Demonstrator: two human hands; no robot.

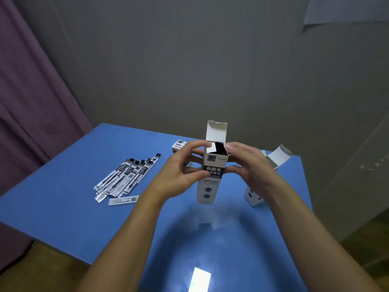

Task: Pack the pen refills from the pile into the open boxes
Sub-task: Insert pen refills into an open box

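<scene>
A tall white and black refill box [211, 182] is held upright above the blue table [63, 218], its top flap open and standing up. My left hand [179, 175] grips its left side, fingers curled round the upper part. My right hand [250, 167] grips the right side at the same height. A pile of packaged pen refills [126, 175] lies on the table to the left, with one refill [123, 200] lying apart in front of it.
A second open box [271, 165] stands at the right, partly hidden by my right hand. A third box [179, 145] stands behind my left hand. The table's far and right edges lie close to these boxes. A purple curtain [31, 102] hangs at the left.
</scene>
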